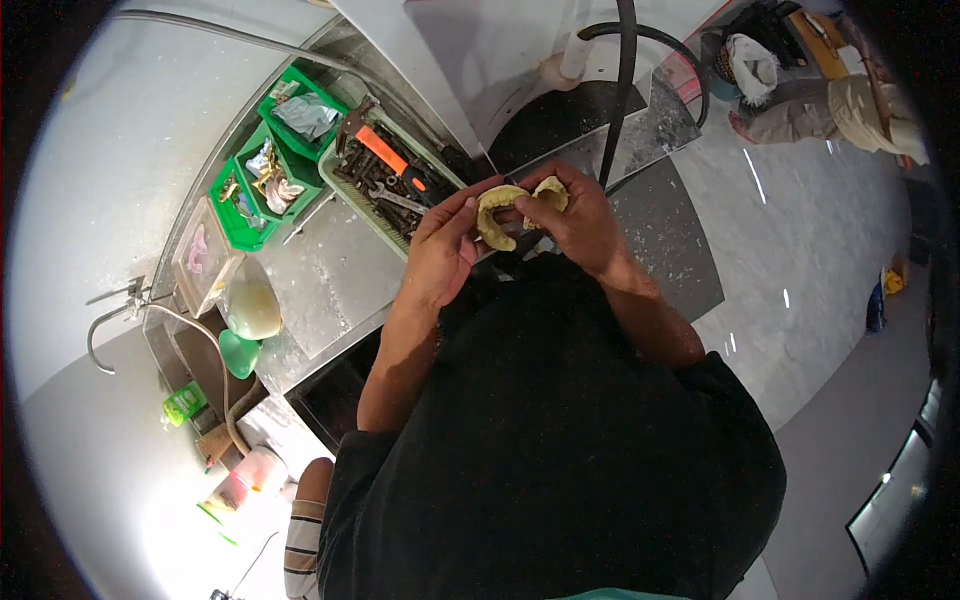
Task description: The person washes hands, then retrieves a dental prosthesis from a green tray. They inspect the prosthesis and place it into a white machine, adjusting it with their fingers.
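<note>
A yellow, U-shaped dental cast point(490, 222) is held in front of my chest, with a row of tooth shapes along its upper edge. My left hand point(440, 248) is closed on its left side, thumb and fingers pinching it. A second yellow dental cast point(552, 192) sits in my right hand point(588, 228), whose fingers wrap round it while the thumb reaches toward the first cast. The two pieces are side by side; whether they touch I cannot tell. Part of the second piece is hidden behind my right fingers.
Left of my hands, a pale green basket point(362, 212) holds metal tools and an orange-handled hammer point(395, 155). Green bins point(262, 215), a sink point(200, 350) and a hose stand farther left. A black hose point(625, 85) hangs ahead. Other people show at upper right and lower left.
</note>
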{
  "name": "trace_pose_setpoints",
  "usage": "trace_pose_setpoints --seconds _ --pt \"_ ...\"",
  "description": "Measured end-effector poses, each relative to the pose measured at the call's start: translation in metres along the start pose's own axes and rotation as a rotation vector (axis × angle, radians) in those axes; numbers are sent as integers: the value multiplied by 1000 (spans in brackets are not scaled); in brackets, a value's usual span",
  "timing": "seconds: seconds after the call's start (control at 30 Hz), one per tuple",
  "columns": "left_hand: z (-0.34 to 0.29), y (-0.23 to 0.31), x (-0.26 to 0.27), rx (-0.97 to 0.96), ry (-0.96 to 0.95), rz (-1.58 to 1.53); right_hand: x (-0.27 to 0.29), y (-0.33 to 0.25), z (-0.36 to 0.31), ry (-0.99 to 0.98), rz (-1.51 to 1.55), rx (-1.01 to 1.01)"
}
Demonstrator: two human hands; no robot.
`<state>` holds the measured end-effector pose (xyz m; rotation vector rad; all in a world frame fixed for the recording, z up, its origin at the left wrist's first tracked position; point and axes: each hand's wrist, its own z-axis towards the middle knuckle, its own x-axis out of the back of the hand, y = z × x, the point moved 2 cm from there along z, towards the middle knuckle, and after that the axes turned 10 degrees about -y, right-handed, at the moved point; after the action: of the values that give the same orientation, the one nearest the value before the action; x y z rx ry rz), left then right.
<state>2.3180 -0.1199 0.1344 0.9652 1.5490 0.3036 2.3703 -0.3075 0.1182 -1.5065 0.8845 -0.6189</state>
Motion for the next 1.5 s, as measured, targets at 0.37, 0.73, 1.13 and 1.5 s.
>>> trace_pose_setpoints --seconds 0.37,0.73,1.13,1.5 --pt "20 3 -11 41 -13 200 8 -5 -12 145 15 -30" --pt "19 0 -2 61 -64 192 9 6 -22 191 -91 -131" --pt "10 -2 4 84 -117 242 -4 -8 -29 213 -113 -186" --pt "1 7 -2 -30 -81 560 -7 -5 -29 113 -7 -64"
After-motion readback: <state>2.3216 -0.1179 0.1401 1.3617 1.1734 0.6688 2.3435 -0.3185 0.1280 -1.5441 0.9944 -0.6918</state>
